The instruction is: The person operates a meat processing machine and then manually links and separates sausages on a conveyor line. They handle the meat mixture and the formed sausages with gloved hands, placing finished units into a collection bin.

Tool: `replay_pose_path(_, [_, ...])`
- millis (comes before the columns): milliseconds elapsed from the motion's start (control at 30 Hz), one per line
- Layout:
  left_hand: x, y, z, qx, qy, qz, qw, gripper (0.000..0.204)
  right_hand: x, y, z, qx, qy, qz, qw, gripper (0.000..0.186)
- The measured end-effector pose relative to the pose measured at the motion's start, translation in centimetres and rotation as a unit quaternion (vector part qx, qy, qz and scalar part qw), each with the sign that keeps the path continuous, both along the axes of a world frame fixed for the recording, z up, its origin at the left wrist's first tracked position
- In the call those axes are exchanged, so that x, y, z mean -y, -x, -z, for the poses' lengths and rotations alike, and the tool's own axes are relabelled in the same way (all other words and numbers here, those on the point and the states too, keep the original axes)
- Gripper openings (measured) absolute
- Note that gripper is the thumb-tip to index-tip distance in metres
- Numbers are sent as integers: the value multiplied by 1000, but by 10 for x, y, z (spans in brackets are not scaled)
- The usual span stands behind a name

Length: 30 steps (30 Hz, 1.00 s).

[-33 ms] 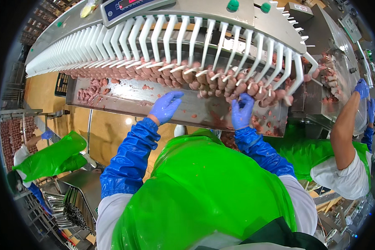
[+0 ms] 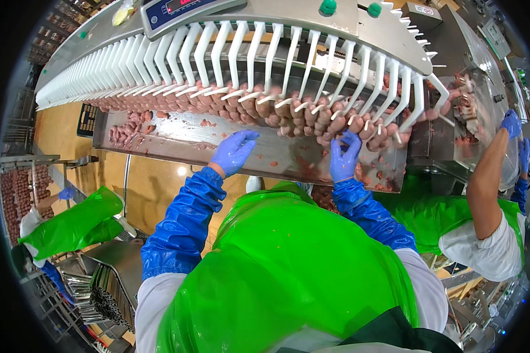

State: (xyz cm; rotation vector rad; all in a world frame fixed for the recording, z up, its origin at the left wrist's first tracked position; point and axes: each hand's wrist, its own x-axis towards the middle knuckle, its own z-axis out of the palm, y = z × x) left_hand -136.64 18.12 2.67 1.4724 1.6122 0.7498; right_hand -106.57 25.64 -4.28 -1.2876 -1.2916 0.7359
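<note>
Linked pink sausages (image 2: pixel 259 107) hang in loops from a long row of white hooks (image 2: pixel 238 53) in front of me. My left hand (image 2: pixel 234 152), in a blue glove, hovers over the near edge of a metal tray (image 2: pixel 188 144), its fingers stretched out and holding nothing. On the right, my right hand (image 2: pixel 344 157), also gloved in blue, is raised just below the hanging links. Its thumb and fingers are bent but apart, and nothing shows between them. Whether its fingertips touch the lowest sausages is hard to make out.
Loose sausages (image 2: pixel 123 129) and meat scraps lie in the tray. A scale (image 2: pixel 185 12) sits on the metal housing above the hooks. A co-worker's hand (image 2: pixel 511 123) is at the machine on the right; another person (image 2: pixel 70 220) stands at left near a metal cart (image 2: pixel 115 259).
My right hand has shifted slightly right, its fingers loosening from a tighter curl. The hooks with the sausages have crept a little to the left. My left hand stays put.
</note>
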Motion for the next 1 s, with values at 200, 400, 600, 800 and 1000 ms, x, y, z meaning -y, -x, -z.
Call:
replay_pose_path(200, [-38, -60, -44, -50, -110, 169, 978, 28, -41, -12, 7, -64, 130, -311, 940, 23])
replay_pose_path(400, [-64, -121, -139, -12, -388, 275, 880, 41, -6, -28, -174, 123, 22, -553, 824, 24])
replay_pose_path(600, [-43, -122, -85, 166, 278, 307, 895, 34, -5, -30, -177, 448, -14, -517, 729, 17])
replay_pose_path(800, [-30, -149, 4, -155, -49, 404, 900, 22, 11, -21, -66, 572, -29, -429, 699, 20])
replay_pose_path(1000, [-18, -130, 42, -118, -214, 375, 894, 24, -63, -123, 57, 486, 317, -292, 760, 47])
